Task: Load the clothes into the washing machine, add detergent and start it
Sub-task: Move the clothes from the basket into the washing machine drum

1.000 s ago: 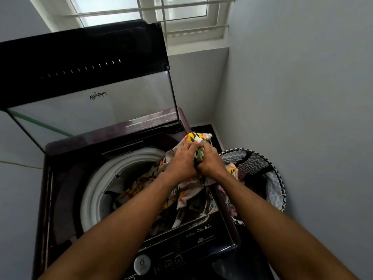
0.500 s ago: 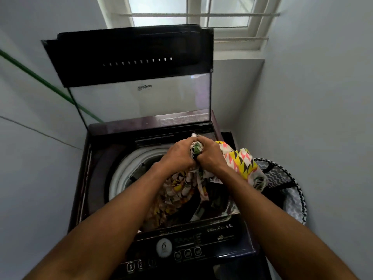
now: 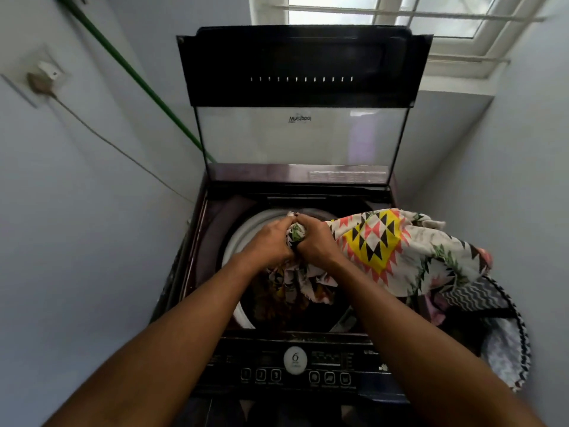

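pale grey-blue walls [image 3: 92, 241] on three sides, closing in a narrow corner round a top-loading washing machine [image 3: 197, 241].

nearest, at 6 o'clock: dark control panel [image 3: 363, 362] with a round white dial [image 3: 295, 360] marked 6 and a row of small buttons [image 3: 261, 375] under it.

just beyond, at centre: white drum rim [image 3: 246, 232] of the open tub, with dark and patterned clothes [image 3: 286, 300] already hanging down inside.

over the tub: left hand [image 3: 271, 241] and right hand [image 3: 317, 241] side by side, knuckles touching, both with fingers curled tight round a gathered bunch of one patterned garment [image 3: 385, 245]. white cloth printed with yellow, black and coral triangles and green leaves, trailing from the two fists toward 3 o'clock, draped across the machine's right edge and down to the laundry basket [image 3: 520, 328].

at 4 o'clock, beside the machine: that basket, black-and-white zigzag print with a scalloped rim, some cloth inside it.

farther, at 12 o'clock: lid [image 3: 301, 137] raised upright, clear glass below with an upside-down whirlpool logo, black band above with a row of small white marks.

at 10 o'clock: green pipe [image 3: 135, 72] slanting down the left wall to behind the lid, and a wall socket [image 3: 46, 75] with a thin cable [image 3: 123, 152] running down toward the machine.

farthest, at 1 o'clock: white-framed window [image 3: 431, 29] with horizontal bars, bright outside.
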The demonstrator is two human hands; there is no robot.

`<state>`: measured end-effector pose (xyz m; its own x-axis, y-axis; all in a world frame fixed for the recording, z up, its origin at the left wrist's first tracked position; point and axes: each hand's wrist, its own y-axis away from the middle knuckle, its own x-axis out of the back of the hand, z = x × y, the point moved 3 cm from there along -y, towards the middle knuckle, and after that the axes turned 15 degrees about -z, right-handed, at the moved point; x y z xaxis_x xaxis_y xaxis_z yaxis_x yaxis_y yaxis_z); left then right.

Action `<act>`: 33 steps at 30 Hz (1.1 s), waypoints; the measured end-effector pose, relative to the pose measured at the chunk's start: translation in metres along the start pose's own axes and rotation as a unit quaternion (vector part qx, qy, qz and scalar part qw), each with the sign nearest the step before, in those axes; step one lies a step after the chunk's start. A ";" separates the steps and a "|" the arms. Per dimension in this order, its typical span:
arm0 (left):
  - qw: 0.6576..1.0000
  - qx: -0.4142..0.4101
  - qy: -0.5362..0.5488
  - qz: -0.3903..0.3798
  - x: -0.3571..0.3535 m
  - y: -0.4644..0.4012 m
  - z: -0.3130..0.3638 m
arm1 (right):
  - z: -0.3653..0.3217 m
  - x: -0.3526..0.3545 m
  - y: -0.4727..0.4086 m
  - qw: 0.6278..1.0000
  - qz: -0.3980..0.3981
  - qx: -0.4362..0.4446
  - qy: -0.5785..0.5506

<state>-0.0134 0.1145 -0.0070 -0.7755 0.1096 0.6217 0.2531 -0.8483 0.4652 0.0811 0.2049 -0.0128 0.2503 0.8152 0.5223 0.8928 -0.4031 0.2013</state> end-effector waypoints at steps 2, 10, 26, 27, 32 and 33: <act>1.000 0.012 -0.005 -0.007 -0.002 0.002 -0.007 | 0.002 -0.008 -0.003 1.000 -0.007 0.002 0.003; 0.996 0.013 -0.086 -0.011 -0.012 -0.006 -0.004 | 0.021 -0.001 0.002 0.995 -0.048 -0.080 0.032; 0.983 -0.105 -0.068 -0.132 -0.098 -0.070 0.122 | 0.130 0.103 0.107 0.926 0.110 -0.304 0.193; 0.983 -0.102 -0.071 -0.137 -0.104 -0.073 0.123 | 0.130 0.102 0.110 0.926 0.122 -0.289 0.210; 0.985 -0.107 -0.063 -0.121 -0.119 -0.078 0.131 | 0.122 0.103 0.107 0.902 0.172 -0.233 0.320; 0.986 -0.107 -0.062 -0.110 -0.118 -0.079 0.131 | 0.121 0.103 0.104 0.903 0.169 -0.221 0.326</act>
<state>0.1338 0.2367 -0.0341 -0.7181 0.3542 0.5991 -0.0509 -0.8852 0.4624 0.2450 0.2980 -0.0386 0.0771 0.2546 0.9640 0.5338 -0.8271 0.1758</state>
